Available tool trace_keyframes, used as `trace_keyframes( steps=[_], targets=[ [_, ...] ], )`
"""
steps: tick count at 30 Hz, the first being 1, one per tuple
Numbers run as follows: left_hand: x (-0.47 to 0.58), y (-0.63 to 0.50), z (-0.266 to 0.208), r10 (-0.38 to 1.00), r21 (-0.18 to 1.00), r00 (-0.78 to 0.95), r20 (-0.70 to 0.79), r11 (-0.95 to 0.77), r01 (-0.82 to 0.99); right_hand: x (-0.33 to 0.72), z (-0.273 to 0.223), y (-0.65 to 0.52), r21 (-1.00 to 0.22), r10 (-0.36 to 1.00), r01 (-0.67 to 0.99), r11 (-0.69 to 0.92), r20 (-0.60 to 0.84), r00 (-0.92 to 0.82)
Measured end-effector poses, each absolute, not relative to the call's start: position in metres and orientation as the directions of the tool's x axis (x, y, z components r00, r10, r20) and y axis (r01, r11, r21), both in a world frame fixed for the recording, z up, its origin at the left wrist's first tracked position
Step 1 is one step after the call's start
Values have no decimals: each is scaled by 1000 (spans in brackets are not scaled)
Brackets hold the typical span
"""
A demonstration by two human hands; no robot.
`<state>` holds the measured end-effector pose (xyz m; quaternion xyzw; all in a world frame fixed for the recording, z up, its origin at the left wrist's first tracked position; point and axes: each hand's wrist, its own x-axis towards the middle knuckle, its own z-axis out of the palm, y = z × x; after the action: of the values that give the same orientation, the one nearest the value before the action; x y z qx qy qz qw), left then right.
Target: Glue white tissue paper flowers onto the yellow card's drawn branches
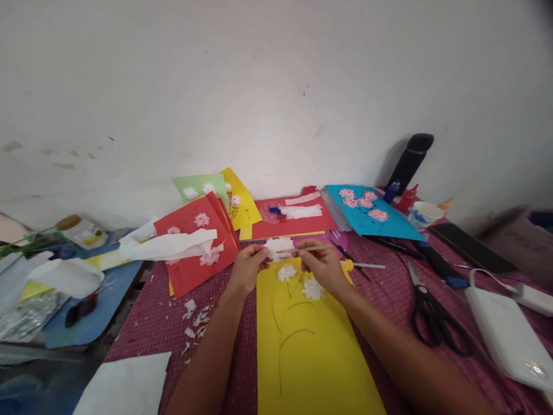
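A small white paper flower (280, 247) is pinched between the fingers of my left hand (251, 266), above the far edge of a yellow sheet (315, 372). My right hand (321, 265) grips a thin pale wooden stick (304, 249), its tip reaching across to the flower. On the yellow sheet, pencil lines form a stem with curved branches. Two white paper flowers, one left (287, 272) and one right (312, 288), lie near its top, partly beside my right wrist.
Black scissors (434, 316) and a white power bank (515, 335) lie at right. Red card (189, 267) with pink flowers and white paper strips leans at left, near paper scraps (197, 321). A blue card (371, 215) and paper cup (425, 214) stand back right.
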<state>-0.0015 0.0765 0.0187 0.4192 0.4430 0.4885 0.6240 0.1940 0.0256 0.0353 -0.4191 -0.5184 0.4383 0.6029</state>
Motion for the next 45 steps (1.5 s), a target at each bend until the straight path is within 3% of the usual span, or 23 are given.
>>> trace_keyframes(
  steps=[13,19,35,40,45],
  targets=[
    [2,72,21,962,939,155,-225,257,-228,189,34,23,-963,962,-47,264,259,85],
    [5,68,23,955,900,157,-251,290,-324,188,36,23,-961,961,-71,267,260,100],
    [6,67,22,938,889,249,-242,317,-331,188,29,24,-963,961,47,264,267,72],
    [7,64,28,924,884,331,-190,308,-351,189,31,27,-967,960,-12,253,249,130],
    [12,62,25,938,954,319,-135,210,-214,194,39,29,-969,948,30,247,248,197]
  ],
)
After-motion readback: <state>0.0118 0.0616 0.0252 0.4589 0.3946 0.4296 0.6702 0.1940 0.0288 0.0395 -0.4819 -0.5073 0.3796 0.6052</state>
